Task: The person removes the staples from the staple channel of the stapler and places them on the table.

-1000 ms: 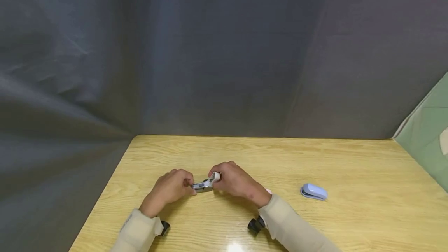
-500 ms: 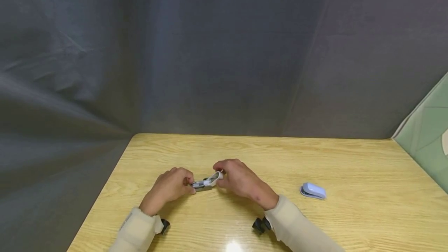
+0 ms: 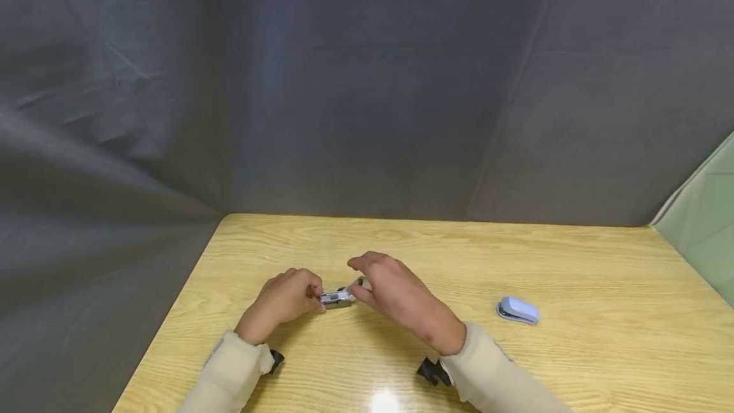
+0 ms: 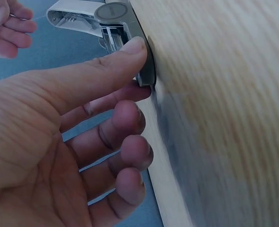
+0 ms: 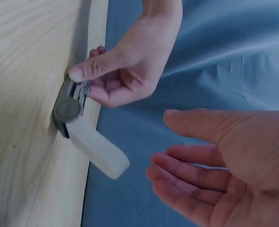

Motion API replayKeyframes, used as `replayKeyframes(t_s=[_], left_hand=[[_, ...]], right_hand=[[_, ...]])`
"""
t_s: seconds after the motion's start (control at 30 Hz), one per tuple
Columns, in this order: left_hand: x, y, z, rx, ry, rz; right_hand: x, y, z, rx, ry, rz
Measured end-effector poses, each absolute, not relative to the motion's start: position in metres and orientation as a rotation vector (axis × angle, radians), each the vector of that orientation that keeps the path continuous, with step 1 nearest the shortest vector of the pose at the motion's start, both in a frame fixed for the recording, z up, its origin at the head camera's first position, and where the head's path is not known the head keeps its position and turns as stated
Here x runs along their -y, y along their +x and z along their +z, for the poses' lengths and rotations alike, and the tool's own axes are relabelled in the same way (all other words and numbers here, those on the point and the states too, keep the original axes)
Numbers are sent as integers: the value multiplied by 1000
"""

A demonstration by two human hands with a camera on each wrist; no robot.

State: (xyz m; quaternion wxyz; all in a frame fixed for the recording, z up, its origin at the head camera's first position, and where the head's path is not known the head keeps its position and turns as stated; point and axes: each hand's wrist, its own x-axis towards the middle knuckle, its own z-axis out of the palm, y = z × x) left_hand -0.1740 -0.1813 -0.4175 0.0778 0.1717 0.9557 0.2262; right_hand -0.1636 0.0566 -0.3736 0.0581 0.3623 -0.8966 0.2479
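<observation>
An opened stapler (image 3: pixel 337 299) stands on the table, its white top cover (image 5: pixel 99 149) swung back from the grey base around a round hinge. My left hand (image 3: pixel 283 301) pinches the base's end between thumb and forefinger, with the other fingers loosely bent, as the left wrist view shows. Beside the raised cover is my right hand (image 5: pixel 215 165), its fingers relaxed and holding nothing. A gap separates it from the cover in the right wrist view. The metal staple channel (image 4: pixel 112 40) lies exposed between cover and base.
A small light-blue stapler (image 3: pixel 518 310) lies on the table to the right of my right hand. The wood-grain table (image 3: pixel 602 273) meets a dark curtain (image 3: pixel 367 94) at its back and left edges. Green cloth (image 3: pixel 711 222) hangs at the right.
My right hand has let go of the stapler's white cover, its fingers spreading as it draws slightly back to the right. My left hand keeps its pinch on the base.
</observation>
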Motion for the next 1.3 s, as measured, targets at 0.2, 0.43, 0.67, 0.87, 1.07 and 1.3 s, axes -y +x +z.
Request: replayKeyframes(t_s=[0.2,0.43,0.67,0.87,1.07,1.3], left_hand=[[181,-173,-416,-2866,516,672],[182,-173,-417,-2852,560,697],[183,-173,-419,-2847,557,700],[181,-173,-418,-2854,565,711],[181,-173,-418,-2859,563,712],[182,-173,-419,-2862,558,717]], right_hand=[[-47,-158,-375,2709,1179,704],[-37,-156,-385,2678,1238,692],[-32,-158,-396,2681,1233,638],[-31,-163,-401,2679,1233,642],[-28,-167,-405,2696,1229,667],[-26,-169,-411,2701,1184,562]])
